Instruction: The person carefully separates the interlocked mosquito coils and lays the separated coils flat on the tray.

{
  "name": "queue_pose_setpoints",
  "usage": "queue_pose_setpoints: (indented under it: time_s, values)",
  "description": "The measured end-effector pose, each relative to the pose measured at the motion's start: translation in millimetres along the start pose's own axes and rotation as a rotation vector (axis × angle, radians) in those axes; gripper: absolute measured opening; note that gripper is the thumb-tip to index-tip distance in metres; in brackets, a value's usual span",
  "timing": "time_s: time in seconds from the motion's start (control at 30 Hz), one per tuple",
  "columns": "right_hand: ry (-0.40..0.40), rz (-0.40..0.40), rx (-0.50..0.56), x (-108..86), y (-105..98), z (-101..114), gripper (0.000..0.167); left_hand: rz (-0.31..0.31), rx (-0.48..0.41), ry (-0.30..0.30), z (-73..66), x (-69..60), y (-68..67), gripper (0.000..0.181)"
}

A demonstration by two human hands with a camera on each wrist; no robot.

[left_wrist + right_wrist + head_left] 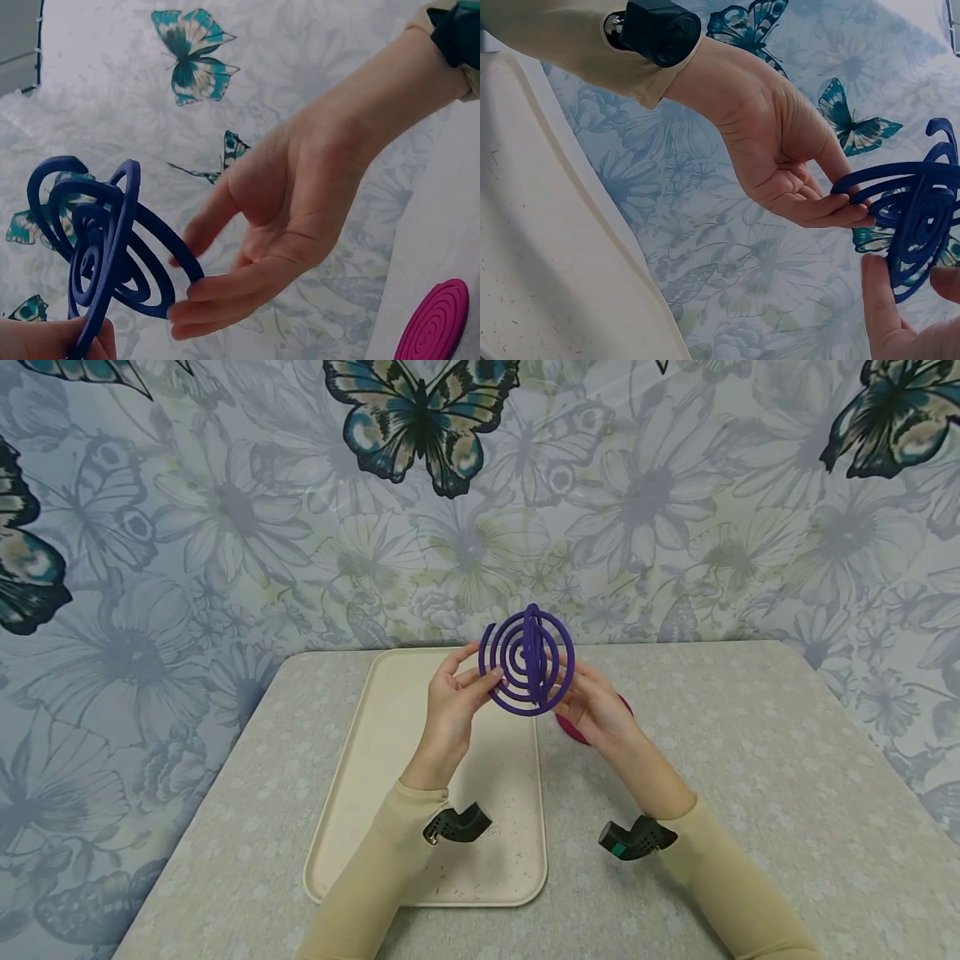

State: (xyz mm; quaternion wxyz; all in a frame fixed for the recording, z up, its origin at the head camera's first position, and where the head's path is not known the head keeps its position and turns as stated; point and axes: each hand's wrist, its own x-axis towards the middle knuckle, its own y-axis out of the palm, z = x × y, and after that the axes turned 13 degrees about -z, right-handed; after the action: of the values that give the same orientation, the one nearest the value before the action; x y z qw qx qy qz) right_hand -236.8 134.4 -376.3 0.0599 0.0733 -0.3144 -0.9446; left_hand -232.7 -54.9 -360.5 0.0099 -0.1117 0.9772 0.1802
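Raised above the table is a purple spiral ornament point(527, 706), built of coiled rings standing crosswise to each other. My left hand point(452, 703) pinches its left edge between thumb and fingers. On the other side my right hand point(596, 706) holds a ring by thumb and fingertips, partly hidden behind the coils in the head view. Both holds show in the wrist views, where the ornament point(105, 292) looks dark blue. A flat magenta spiral disc point(433, 326) lies on the table; in the head view my right hand covers most of it.
A cream tray point(360, 810) with small dark crumbs lies under my left arm. The table point(735, 735) has a grey patterned cover. Behind it stands a wall point(247, 510) with butterflies and flowers. Each wrist carries a black camera point(459, 823).
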Motion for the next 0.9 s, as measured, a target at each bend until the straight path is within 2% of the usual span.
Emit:
queue_pose_setpoints:
  time_s: [0.13, 0.3, 0.43, 0.5, 0.67, 0.77, 0.9]
  values:
    - [-0.031, 0.015, -0.011, -1.6, 1.5, 2.7, 0.028, -0.002, 0.001, 0.043, 0.9, 0.8, -0.5, 0.048]
    - [-0.100, -0.054, -0.042, -4.0, -0.5, 6.6, 0.032, -0.021, 0.021, 0.090, 1.8, 2.3, -0.7, 0.048]
    - [-0.190, -0.113, -0.085, -5.9, -1.3, 10.8, 0.021, -0.037, 0.050, 0.114, 2.4, 2.8, -0.7, 0.047]
    - [-0.229, -0.146, -0.117, -6.8, -0.6, 12.1, 0.020, -0.038, 0.053, 0.127, 3.9, 3.1, -0.9, 0.046]
    - [-0.263, -0.213, -0.173, -7.3, -0.5, 12.1, 0.032, -0.007, 0.032, 0.176, 7.6, 3.1, -2.7, 0.041]
    - [-0.275, -0.256, -0.201, -6.1, -2.0, 11.3, 0.031, -0.018, 0.050, 0.179, 6.8, 2.0, -2.9, 0.040]
    - [-0.271, -0.295, -0.188, -4.1, -4.1, 11.1, 0.030, -0.064, 0.104, 0.137, 6.0, 2.8, -2.3, 0.042]
